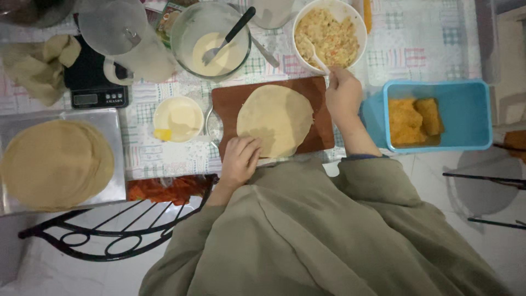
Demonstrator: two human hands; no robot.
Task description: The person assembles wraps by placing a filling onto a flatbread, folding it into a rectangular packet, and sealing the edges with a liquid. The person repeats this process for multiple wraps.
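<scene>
A round pale flatbread [275, 118] lies on a brown wooden cutting board [230, 101]. My left hand [240, 160] rests with curled fingers on the near edge of the flatbread. My right hand [343, 94] is at the board's far right corner, gripping the handle of a white spoon [315, 55] that reaches into a white bowl [356, 22] of chopped yellowish filling.
A stack of flatbreads [55, 163] sits on a metal tray at left. A small bowl of batter [178, 118], a glass bowl with batter and fork [211, 38], a black kitchen scale [90, 82] and a blue tub [466, 109] holding breaded pieces surround the board.
</scene>
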